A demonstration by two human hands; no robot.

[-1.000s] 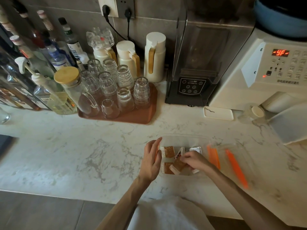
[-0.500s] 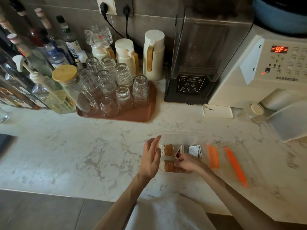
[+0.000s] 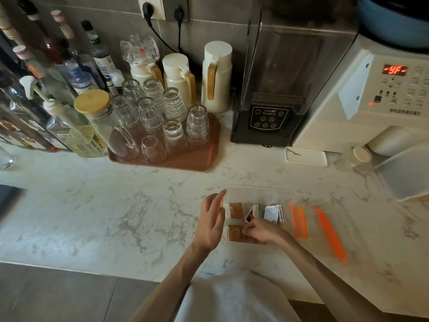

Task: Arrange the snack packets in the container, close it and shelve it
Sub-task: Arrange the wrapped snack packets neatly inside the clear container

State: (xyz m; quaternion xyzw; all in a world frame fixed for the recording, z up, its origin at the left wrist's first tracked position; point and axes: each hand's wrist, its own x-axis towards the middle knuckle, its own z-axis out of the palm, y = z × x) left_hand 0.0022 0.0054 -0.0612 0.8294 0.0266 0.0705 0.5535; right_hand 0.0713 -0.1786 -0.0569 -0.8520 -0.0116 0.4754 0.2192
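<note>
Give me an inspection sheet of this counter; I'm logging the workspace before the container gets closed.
Surface: marble counter, pale, veined.
Job's things: clear container open; brown packets and white packets inside; lid with orange clips lying right of it.
Clutter: glasses on brown tray; bottles; three cream jugs; small white dish.
Grips: left hand steadies the container's left wall; right hand is on a front packet, grip unclear.
Cables: two black plugs in wall sockets.
Surroundings: blender; white machine displaying red characters.
</note>
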